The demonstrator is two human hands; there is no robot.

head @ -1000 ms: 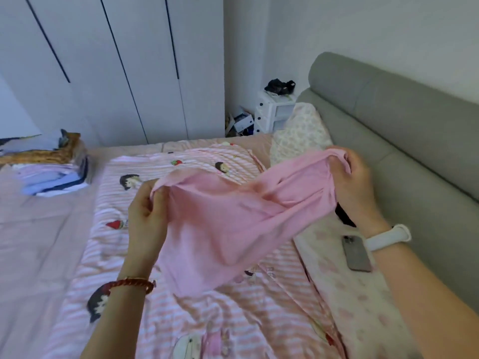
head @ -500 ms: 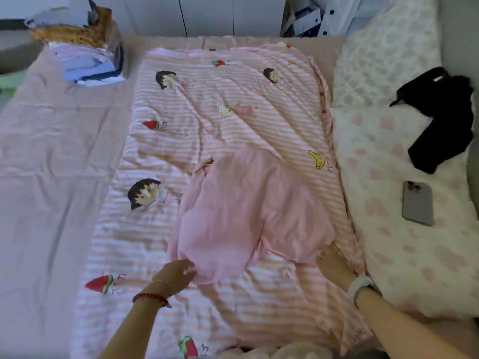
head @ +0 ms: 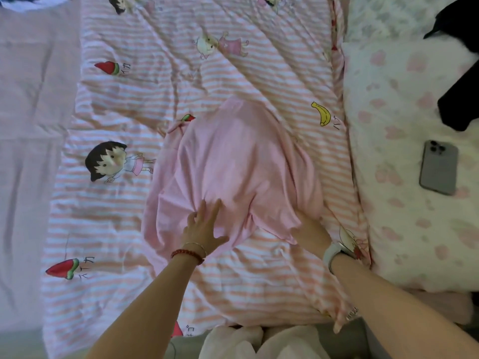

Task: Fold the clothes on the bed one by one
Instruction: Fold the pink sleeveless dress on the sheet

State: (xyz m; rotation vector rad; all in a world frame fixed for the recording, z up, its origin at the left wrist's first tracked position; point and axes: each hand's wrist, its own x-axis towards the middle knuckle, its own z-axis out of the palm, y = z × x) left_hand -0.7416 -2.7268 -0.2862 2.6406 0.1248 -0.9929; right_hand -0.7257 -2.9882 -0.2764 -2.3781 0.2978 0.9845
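Note:
A pink garment (head: pixel 233 161) lies spread on the striped cartoon quilt (head: pixel 181 81) in the middle of the bed. My left hand (head: pixel 204 226) lies flat on its near part with fingers spread and straight, pressing the cloth down. My right hand (head: pixel 311 231) sits at the garment's near right corner; its fingertips go under the pink hem and are hidden. A black garment (head: pixel 458 81) lies on the floral pillow (head: pixel 404 216) at the right.
A grey phone (head: pixel 438 167) lies face down on the floral pillow. Plain pink sheet (head: pixel 28 125) covers the left of the bed. A folded pile's edge (head: pixel 33 1) shows at the top left. White cloth (head: pixel 248 340) bunches at the near edge.
The garment went from held up in the air to lying on the quilt. My left hand moved up from the hem onto the cloth and now presses it flat; the view came closer.

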